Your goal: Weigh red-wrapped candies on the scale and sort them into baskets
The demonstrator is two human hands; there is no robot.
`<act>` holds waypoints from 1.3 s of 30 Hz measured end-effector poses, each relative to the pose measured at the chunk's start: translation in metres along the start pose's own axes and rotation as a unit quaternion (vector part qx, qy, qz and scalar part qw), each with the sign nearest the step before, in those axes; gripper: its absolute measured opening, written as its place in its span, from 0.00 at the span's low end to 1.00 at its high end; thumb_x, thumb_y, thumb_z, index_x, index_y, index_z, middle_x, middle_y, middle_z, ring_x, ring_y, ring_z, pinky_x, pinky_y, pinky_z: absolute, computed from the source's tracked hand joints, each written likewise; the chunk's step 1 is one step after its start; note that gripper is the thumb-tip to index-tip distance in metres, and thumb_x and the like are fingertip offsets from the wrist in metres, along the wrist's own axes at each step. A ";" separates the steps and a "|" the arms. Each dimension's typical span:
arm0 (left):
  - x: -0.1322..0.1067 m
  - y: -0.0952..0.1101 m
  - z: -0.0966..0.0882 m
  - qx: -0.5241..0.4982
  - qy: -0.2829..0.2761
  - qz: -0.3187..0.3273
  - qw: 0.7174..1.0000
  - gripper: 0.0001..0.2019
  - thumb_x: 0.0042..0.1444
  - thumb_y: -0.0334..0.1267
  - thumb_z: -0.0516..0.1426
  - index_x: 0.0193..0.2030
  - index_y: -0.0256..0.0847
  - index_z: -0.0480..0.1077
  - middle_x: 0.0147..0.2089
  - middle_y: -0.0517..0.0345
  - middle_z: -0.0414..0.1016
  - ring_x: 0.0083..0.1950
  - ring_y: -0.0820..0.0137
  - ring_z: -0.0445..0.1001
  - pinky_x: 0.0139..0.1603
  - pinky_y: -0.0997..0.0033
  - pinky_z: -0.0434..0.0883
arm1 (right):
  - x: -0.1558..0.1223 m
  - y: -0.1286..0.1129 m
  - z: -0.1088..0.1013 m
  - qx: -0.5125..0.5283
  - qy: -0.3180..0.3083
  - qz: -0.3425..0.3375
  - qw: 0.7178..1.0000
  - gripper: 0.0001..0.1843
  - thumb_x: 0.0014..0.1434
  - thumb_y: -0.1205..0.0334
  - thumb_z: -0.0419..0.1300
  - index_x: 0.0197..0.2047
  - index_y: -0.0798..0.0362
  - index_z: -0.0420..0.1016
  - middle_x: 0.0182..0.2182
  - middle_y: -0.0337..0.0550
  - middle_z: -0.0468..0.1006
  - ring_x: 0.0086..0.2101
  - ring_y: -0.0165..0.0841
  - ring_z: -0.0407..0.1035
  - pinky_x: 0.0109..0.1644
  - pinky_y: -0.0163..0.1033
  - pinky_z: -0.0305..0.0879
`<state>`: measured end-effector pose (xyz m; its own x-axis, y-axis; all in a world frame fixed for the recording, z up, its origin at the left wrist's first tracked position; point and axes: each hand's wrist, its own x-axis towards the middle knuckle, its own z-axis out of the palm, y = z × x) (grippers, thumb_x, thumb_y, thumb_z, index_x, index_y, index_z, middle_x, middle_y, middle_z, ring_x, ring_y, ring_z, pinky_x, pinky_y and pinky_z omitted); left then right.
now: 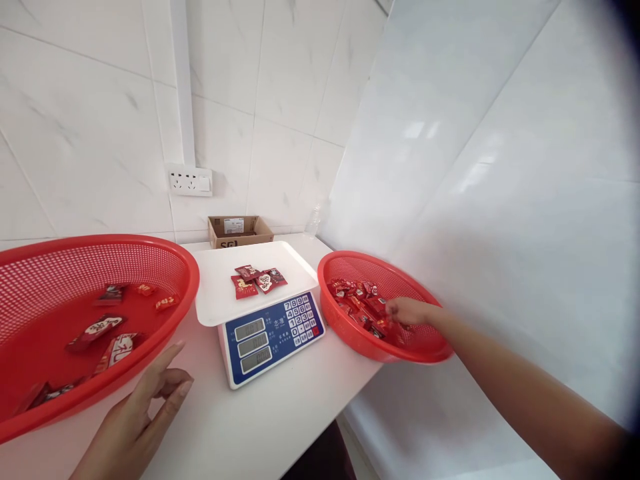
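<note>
My right hand (411, 312) reaches into the red basket (345, 340) on the right, which holds a heap of small red wrapped snack packets (357, 303). Its fingers look curled together among the packets, and what lies between them is hidden. My left hand (145, 407) hovers over the table beside the larger red basket (185, 287), with nothing in it and its fingers apart. Between the baskets stands a digital weighing scale (273, 343). On its white tray (215, 293) lie several red snack packets (260, 280), close together.
Several more packets (95, 331) lie spread inside the left basket. Behind the scale, an open cardboard box (240, 232) stands near the tiled wall with a power socket (190, 181). A glossy white panel (450, 167) borders the right side. The right basket overhangs the white table's (300, 407) edge.
</note>
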<state>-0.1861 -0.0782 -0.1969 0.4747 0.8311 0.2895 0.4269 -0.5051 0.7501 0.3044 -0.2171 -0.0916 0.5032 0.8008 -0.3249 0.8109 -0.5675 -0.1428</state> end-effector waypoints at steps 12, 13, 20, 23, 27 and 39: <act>0.000 0.022 -0.003 -0.008 -0.007 0.027 1.000 0.23 0.59 0.45 0.46 0.61 0.49 0.48 0.32 0.64 0.72 0.33 0.73 0.72 0.32 0.77 0.70 | 0.018 -0.085 -0.039 0.255 0.156 -0.112 0.948 0.04 0.55 0.60 0.52 0.31 0.51 0.63 0.20 0.34 0.72 0.23 0.28 0.69 0.28 0.32 0.64; 0.000 0.024 -0.003 -0.008 -0.010 0.032 0.999 0.23 0.60 0.44 0.46 0.61 0.49 0.47 0.32 0.64 0.71 0.33 0.74 0.72 0.33 0.77 0.69 | 0.019 -0.103 -0.040 0.259 0.168 -0.129 0.942 0.04 0.55 0.61 0.53 0.31 0.51 0.64 0.21 0.34 0.72 0.23 0.28 0.69 0.28 0.32 0.64; -0.003 0.029 -0.006 -0.010 -0.019 0.040 0.999 0.26 0.61 0.41 0.45 0.64 0.53 0.40 0.32 0.65 0.70 0.33 0.74 0.70 0.35 0.76 0.68 | 0.035 -0.214 -0.027 0.226 0.117 -0.242 0.936 0.03 0.55 0.67 0.54 0.31 0.53 0.67 0.27 0.40 0.76 0.25 0.27 0.70 0.25 0.30 0.63; -0.003 0.029 -0.006 -0.016 -0.028 0.042 0.999 0.26 0.61 0.40 0.45 0.64 0.53 0.40 0.32 0.65 0.69 0.33 0.74 0.69 0.37 0.74 0.68 | 0.042 -0.240 -0.023 0.222 0.102 -0.260 0.934 0.04 0.56 0.65 0.52 0.33 0.54 0.68 0.30 0.42 0.77 0.27 0.28 0.71 0.26 0.30 0.64; -0.003 0.027 -0.006 -0.022 -0.034 0.034 0.999 0.25 0.61 0.40 0.45 0.64 0.52 0.41 0.32 0.64 0.70 0.33 0.74 0.70 0.36 0.74 0.69 | 0.045 -0.254 -0.020 0.176 0.117 -0.291 0.933 0.12 0.58 0.61 0.51 0.41 0.54 0.72 0.43 0.47 0.77 0.41 0.34 0.71 0.43 0.37 0.66; -0.004 0.031 -0.008 -0.016 -0.048 0.043 0.998 0.25 0.61 0.40 0.45 0.64 0.49 0.42 0.35 0.62 0.70 0.35 0.73 0.69 0.39 0.71 0.68 | 0.012 -0.248 0.002 0.171 0.193 -0.315 0.913 0.20 0.60 0.55 0.48 0.55 0.50 0.66 0.56 0.43 0.67 0.54 0.37 0.61 0.57 0.44 0.58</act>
<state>-0.1809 -0.0947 -0.1701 0.5807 0.7585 0.2958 0.3572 -0.5639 0.7446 0.1088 -0.0667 -0.0619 0.0911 0.9593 0.2671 0.8680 0.0550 -0.4935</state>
